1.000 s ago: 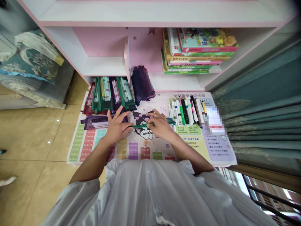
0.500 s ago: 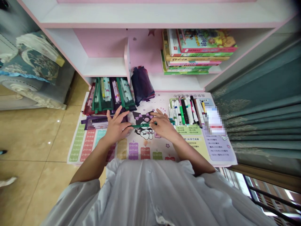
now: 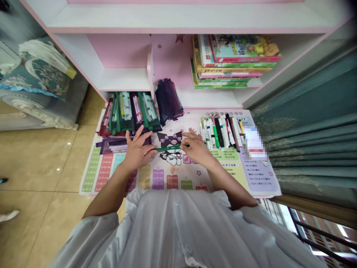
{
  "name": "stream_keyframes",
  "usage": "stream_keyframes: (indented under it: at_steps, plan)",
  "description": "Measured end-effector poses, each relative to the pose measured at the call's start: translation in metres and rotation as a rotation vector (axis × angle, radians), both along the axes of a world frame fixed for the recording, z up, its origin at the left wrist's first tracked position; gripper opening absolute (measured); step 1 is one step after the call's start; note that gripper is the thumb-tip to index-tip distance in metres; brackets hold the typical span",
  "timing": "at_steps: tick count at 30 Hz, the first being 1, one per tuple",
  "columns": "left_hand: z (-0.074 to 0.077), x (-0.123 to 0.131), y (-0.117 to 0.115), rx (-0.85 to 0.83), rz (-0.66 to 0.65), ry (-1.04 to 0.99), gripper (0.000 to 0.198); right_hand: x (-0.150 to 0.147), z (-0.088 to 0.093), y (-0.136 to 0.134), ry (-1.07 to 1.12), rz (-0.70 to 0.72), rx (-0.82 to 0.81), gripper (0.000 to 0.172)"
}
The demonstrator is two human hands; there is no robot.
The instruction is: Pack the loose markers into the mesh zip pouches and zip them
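My left hand (image 3: 138,150) pinches one end of a green mesh pouch (image 3: 169,148) between thumb and finger, its other fingers spread. At the other end, my right hand (image 3: 196,149) closes thumb and forefinger on the same pouch. It appears edge-on as a narrow green strip stretched across the cartoon figure on the desk mat. Just past my left fingers lies a purple mesh pouch (image 3: 113,146) with pens inside. Several filled mesh pouches (image 3: 128,115) in green, red and purple lie beyond it. A row of loose markers (image 3: 220,132) sits right of my right hand.
A pile of dark mesh pouches (image 3: 169,100) lies at the shelf's front edge. Stacked books (image 3: 234,69) fill the right of the pink-and-white shelf (image 3: 178,20). A blurred white item (image 3: 255,143) rests on the printed mat (image 3: 234,175), near a curtain (image 3: 306,130).
My right hand has shifted slightly right along the green pouch. The green end that stuck out beyond that hand no longer shows. My left hand stays nearly still.
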State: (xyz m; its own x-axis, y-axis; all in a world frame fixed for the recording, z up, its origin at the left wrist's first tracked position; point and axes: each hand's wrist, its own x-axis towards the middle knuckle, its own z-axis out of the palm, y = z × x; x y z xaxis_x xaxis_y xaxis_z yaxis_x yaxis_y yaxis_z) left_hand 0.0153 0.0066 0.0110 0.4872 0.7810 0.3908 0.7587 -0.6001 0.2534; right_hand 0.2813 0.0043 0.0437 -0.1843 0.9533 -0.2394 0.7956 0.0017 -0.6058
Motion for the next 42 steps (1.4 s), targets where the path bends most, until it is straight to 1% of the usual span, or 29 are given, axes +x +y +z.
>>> stream_keyframes:
  at_steps: [6,9,13,19,24,28,33,38,42]
  plan:
    - [0.0,0.001,0.0,-0.036,0.014,0.003,0.03,0.007,-0.005,0.0,0.001,-0.005,0.0,0.016]
    - [-0.001,0.0,0.0,-0.039,0.019,0.003,0.029,0.009,-0.006,0.0,0.0,-0.032,0.013,0.016]
    - [-0.002,-0.001,0.001,-0.027,0.015,0.005,0.028,0.012,-0.006,0.0,0.002,-0.052,0.028,0.016]
    - [-0.001,-0.001,0.002,-0.007,0.004,0.009,0.028,0.015,-0.002,0.0,-0.002,-0.069,0.006,0.016]
    - [0.0,0.0,0.002,-0.032,0.015,0.016,0.028,0.019,-0.002,0.001,0.004,-0.092,0.018,0.015]
    - [0.0,-0.001,0.002,-0.016,0.005,0.01,0.027,0.023,-0.002,0.001,0.002,-0.088,0.02,0.017]
    - [-0.001,-0.002,0.002,-0.026,0.021,0.008,0.026,0.027,0.0,0.001,-0.025,-0.114,0.014,0.015]
    - [-0.002,-0.002,0.002,-0.01,0.015,0.006,0.025,0.029,-0.002,0.001,-0.012,-0.122,0.04,0.016]
    - [-0.001,-0.002,0.002,-0.033,0.021,0.009,0.026,0.031,-0.003,0.002,-0.018,-0.146,0.045,0.016]
